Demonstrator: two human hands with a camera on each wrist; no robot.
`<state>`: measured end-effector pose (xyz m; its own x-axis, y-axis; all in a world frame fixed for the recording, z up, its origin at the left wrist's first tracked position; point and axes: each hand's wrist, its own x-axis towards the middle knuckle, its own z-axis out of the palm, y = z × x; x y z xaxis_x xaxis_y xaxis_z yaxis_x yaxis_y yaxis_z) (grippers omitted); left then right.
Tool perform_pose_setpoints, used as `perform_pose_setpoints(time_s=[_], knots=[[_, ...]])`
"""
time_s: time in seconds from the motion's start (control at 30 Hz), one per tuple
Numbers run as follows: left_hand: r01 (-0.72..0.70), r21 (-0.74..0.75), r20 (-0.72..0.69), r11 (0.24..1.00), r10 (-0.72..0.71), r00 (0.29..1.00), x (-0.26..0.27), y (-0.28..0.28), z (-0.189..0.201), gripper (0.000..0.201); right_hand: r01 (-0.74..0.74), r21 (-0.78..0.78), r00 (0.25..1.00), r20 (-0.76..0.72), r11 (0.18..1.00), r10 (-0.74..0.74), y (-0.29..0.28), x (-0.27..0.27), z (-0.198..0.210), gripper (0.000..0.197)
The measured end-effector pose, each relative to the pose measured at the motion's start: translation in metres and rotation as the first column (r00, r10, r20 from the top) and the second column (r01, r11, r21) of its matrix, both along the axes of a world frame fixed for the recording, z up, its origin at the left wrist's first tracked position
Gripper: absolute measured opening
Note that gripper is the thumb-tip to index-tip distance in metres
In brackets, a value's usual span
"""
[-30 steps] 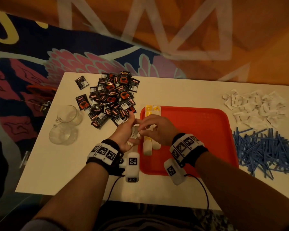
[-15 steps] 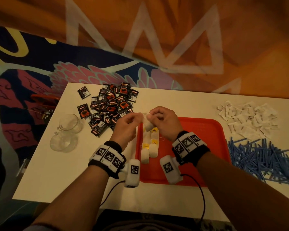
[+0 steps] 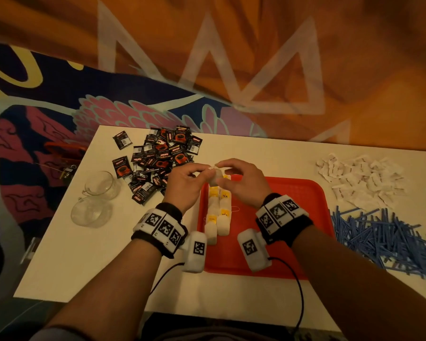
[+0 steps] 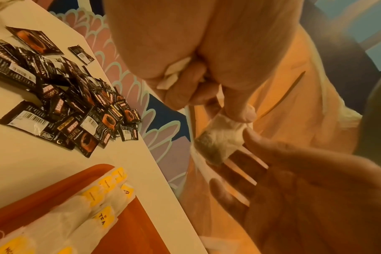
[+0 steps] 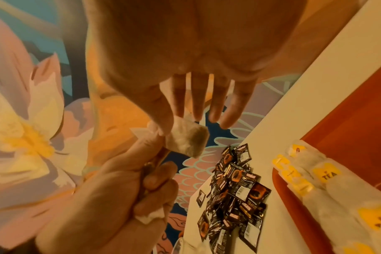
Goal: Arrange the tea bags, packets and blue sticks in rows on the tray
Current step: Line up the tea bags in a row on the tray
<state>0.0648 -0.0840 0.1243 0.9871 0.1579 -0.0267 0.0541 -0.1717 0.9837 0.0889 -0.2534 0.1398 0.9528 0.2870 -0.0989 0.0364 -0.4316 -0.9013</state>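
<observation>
Starting left of the red tray (image 3: 293, 193), two glass cups (image 3: 96, 198) sat on the tabletop (image 3: 84, 262), and a heap of black packets (image 3: 157, 158) lay just beyond the tray's far-left corner. Over that same corner the left hand (image 3: 182, 185) had its grip curled tight, thumb and fingers pinching the top of a tea bag (image 4: 220, 142), with more white paper balled in the palm. The bag dangled above the tray's far edge, soft, featherlight and easily torn, so I'd say take it by the seam or tag, never the filled pouch. The right hand (image 3: 241, 185) met it with fingers straight, forefinger and thumb nipping the bag. On the tray's left side lay two short rows of tea bags (image 3: 218, 212). Right of the tray waited white packets (image 3: 359, 178) and blue sticks (image 3: 384, 237).
</observation>
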Motion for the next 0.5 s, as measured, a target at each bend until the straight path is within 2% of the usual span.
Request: perform_pose_setpoints(time_s=[0.07, 0.13, 0.17, 0.23, 0.33, 0.5], knots=[[-0.018, -0.024, 0.002, 1.000, 0.018, 1.000, 0.001, -0.001, -0.001, 0.012, -0.042, -0.053, 0.999, 0.001, 0.998, 0.042, 0.003, 0.000, 0.002, 0.005], [-0.035, -0.036, -0.006, 0.999, 0.035, 0.999, 0.002, 0.000, -0.001, 0.016, -0.042, -0.124, 0.999, 0.001, 0.991, 0.043, 0.003, 0.000, -0.001, 0.019], [-0.033, -0.036, -0.010, 0.999, 0.033, 0.999, 0.002, 0.000, -0.002, 0.018, -0.031, -0.124, 0.999, -0.021, 0.992, 0.029, 0.004, 0.000, -0.003, 0.018], [-0.010, -0.032, -0.026, 0.999, 0.009, 1.000, 0.002, 0.000, -0.003, 0.015, -0.028, -0.040, 0.996, -0.082, 0.999, 0.024, 0.005, -0.003, -0.004, 0.012], [-0.003, -0.030, -0.049, 1.000, 0.002, 0.999, 0.003, 0.001, -0.006, 0.006, -0.033, 0.088, 0.986, -0.158, 0.996, 0.046, 0.010, -0.007, -0.009, 0.014], [0.023, 0.077, -0.125, 0.997, -0.013, 0.992, 0.003, 0.005, -0.026, 0.007, -0.001, 0.031, 0.959, -0.282, 1.000, 0.010, 0.008, -0.013, -0.032, 0.014]])
